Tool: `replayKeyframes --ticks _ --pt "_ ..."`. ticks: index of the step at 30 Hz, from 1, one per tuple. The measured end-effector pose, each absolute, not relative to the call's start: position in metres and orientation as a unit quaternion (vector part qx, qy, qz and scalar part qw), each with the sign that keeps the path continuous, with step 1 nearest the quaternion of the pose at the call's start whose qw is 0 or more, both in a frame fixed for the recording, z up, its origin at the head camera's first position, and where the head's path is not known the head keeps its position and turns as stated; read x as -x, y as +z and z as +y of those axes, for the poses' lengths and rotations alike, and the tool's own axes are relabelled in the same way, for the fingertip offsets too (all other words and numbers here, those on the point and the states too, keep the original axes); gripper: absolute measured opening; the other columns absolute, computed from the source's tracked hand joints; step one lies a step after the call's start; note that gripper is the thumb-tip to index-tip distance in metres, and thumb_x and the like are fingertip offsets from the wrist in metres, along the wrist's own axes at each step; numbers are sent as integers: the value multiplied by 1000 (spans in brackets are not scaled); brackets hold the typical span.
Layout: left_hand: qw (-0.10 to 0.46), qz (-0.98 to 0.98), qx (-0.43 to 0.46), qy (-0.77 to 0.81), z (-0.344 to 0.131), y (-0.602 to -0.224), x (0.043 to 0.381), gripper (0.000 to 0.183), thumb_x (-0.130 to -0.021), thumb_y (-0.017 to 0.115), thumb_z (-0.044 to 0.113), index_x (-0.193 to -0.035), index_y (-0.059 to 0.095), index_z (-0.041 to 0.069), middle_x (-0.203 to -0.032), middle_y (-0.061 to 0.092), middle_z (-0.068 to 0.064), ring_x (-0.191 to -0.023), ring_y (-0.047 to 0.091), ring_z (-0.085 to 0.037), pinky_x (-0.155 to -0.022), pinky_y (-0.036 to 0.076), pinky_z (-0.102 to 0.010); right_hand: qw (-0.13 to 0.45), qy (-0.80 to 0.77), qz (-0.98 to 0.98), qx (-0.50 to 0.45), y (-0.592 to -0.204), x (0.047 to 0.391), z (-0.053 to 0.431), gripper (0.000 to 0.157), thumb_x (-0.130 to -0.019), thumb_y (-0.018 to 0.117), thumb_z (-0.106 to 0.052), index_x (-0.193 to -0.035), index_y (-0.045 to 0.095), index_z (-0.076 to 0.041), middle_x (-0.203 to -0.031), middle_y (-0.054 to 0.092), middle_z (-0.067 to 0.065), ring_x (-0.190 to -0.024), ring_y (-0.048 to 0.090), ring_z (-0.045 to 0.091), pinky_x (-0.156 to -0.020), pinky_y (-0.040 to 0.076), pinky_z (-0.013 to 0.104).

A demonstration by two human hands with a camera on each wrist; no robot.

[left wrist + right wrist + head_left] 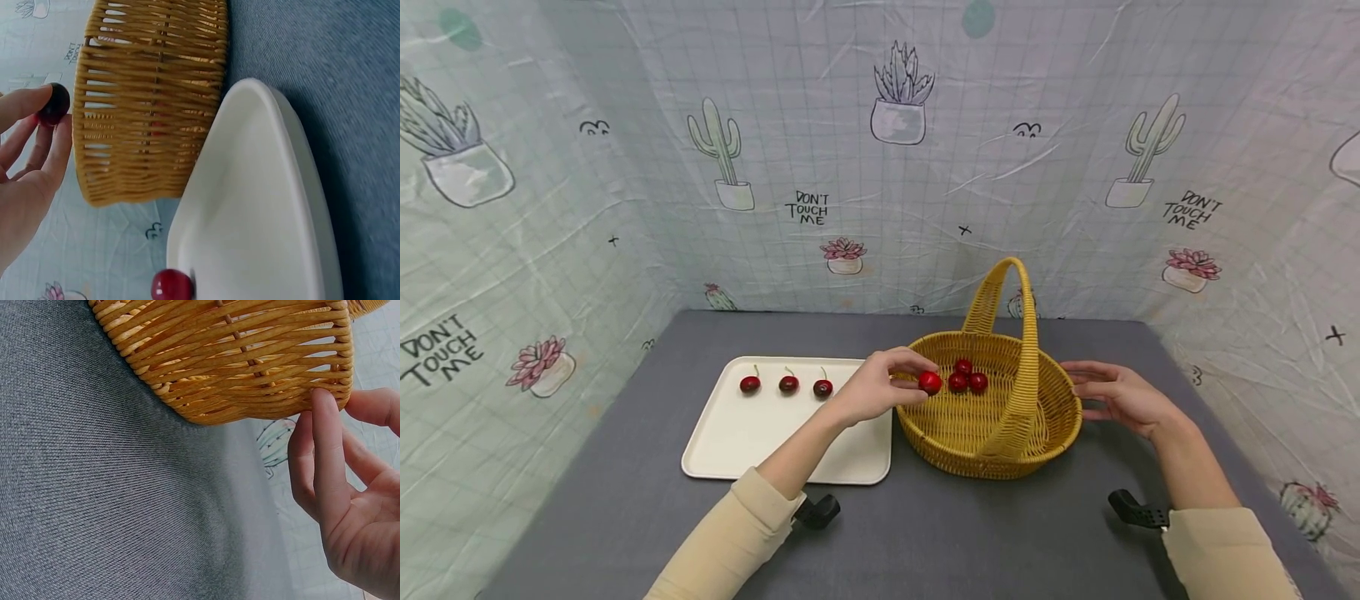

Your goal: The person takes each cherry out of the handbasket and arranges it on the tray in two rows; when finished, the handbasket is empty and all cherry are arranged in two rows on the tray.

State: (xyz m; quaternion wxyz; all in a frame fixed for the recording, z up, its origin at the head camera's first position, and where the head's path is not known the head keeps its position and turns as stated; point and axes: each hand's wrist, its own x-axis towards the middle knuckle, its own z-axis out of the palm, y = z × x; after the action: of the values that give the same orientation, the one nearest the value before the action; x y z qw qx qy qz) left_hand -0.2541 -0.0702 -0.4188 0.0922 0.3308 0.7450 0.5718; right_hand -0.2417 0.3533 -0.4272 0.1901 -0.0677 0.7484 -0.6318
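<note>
My left hand [880, 387] pinches a red cherry [930, 382] between thumb and fingertips, over the left rim of a yellow wicker basket [951, 454]. In the left wrist view the held cherry [55, 104] looks dark on its upper side, just beyond the basket's rim. Three more cherries [958, 382] lie together inside the basket. At the other side, my right hand [1123, 396] rests its fingertips against the basket's right rim; the right wrist view shows the thumb [326, 425] touching the woven wall [250, 362] near the rim.
A white rectangular tray [737, 442] lies left of the basket, holding a row of three dark red cherries [788, 384] with stems. The basket's tall arched handle [1028, 358] rises between the hands. A grey cloth [925, 542] covers the table, with patterned fabric walls [955, 183] around it.
</note>
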Motion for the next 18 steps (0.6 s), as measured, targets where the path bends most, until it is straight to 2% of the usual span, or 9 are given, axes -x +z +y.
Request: replayKeyframes --ticks 5,13,18 --pt "101 737 -323 585 -80 -419 252 42 -90 77 0 -130 68 0 -123 63 -10 -112 65 -24 -90 56 -34 191 -628 752 65 -428 242 353 63 -105 59 -13 -157 29 6 -128 62 -6 -110 66 12 -89 57 40" --pt "80 742 -316 586 -91 -421 252 37 -93 75 4 -130 70 6 -123 62 -9 -114 64 -24 -89 55 -35 192 -625 754 60 -427 242 353 65 -105 60 -15 -158 27 6 -130 61 -5 -111 66 12 -90 56 41" --pt "76 742 -306 592 -99 -424 254 37 -93 75 3 -130 69 2 -124 63 -9 -117 64 -24 -88 56 -35 191 -624 755 60 -427 241 353 66 -106 60 -15 -158 27 6 -132 60 -3 -111 66 12 -90 56 41"
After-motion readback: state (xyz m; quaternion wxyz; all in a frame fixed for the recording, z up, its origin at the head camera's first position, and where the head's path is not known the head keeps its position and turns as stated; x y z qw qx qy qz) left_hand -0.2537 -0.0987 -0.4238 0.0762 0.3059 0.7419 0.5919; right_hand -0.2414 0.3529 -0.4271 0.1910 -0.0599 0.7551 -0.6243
